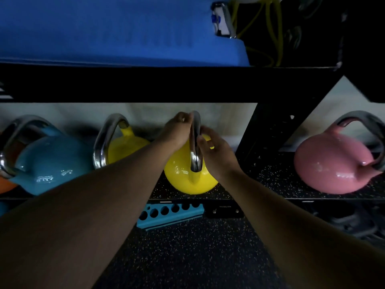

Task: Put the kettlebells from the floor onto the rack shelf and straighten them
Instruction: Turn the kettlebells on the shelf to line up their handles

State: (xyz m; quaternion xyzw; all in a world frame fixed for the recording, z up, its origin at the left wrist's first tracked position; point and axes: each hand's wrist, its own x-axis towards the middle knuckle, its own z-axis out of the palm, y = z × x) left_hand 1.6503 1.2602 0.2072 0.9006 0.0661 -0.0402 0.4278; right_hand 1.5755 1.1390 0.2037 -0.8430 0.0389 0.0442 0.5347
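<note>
Yellow kettlebell point(187, 176) on rack shelf point(270, 176), L hand point(177, 130) & R hand point(214, 151) gripping handle point(195, 142)

My left hand point(177, 130) and right hand point(214, 151) close from either side on the handle point(195, 142) of the kettlebell point(185, 176) that sits on the rack shelf point(270, 176) straight before me, near the shelf's front edge. To its left on the same shelf stands a second kettlebell point(123, 144), partly behind my left forearm, then a third point(50, 163) further left; past the slanted rack brace point(270, 130) to the right stands a fourth point(333, 163), well apart. A mat point(116, 30) lies on the shelf above, and a perforated bar point(168, 213) lies on the floor point(187, 257) below the shelf's front edge.
</note>
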